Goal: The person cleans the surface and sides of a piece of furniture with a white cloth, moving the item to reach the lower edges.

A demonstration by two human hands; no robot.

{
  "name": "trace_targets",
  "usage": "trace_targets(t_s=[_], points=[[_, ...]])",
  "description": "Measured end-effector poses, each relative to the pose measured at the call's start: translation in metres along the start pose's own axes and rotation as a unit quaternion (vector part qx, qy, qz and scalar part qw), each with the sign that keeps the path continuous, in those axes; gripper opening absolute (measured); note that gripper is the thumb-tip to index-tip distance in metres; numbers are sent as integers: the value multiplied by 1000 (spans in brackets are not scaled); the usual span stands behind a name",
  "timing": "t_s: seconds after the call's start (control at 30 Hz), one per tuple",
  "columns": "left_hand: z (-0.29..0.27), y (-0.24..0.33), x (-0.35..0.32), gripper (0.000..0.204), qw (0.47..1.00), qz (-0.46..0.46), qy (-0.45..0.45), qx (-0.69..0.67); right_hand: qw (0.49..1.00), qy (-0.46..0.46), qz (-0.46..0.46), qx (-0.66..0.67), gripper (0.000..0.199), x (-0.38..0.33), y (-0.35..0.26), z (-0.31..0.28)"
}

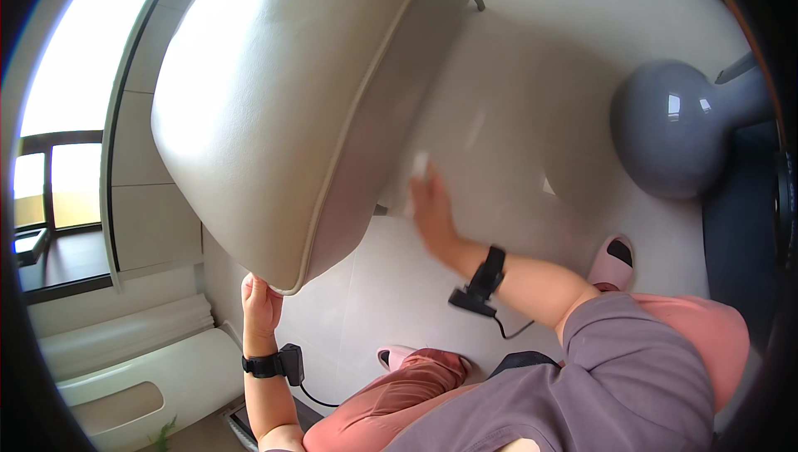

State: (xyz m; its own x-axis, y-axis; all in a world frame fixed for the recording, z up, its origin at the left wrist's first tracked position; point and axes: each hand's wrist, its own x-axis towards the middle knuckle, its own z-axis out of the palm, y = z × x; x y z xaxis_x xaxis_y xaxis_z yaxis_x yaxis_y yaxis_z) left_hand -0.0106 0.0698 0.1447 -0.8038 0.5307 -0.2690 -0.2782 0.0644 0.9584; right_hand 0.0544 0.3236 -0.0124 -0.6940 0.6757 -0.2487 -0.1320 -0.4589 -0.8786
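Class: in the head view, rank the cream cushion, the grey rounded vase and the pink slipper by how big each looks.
1. cream cushion, though nearness to the camera enlarges it
2. grey rounded vase
3. pink slipper, partly hidden by the arm

Left hand (pixel 261 304) raised, fingers curled in a pinching grip, forearm upright with black wrist strap, right hand (pixel 431 213) stretched forward, blurred, seemingly flat and open-fingered

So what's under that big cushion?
The beige cushion is tipped up by the left hand at its corner. Below it show pale floor tiles, and the right hand with something white, too blurred to tell. The rest beneath the cushion is hidden.
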Motion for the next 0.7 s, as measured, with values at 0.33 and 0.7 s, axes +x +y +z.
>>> trace_targets(t_s=[0.33,0.7], points=[[40,-7,14,30,999,2,-40,-17,985,-25,-102,140,54,155,-57,-24],[82,7,36,18,999,-46,6,20,906,-78,-371,-191,61,-37,-23,-11]])
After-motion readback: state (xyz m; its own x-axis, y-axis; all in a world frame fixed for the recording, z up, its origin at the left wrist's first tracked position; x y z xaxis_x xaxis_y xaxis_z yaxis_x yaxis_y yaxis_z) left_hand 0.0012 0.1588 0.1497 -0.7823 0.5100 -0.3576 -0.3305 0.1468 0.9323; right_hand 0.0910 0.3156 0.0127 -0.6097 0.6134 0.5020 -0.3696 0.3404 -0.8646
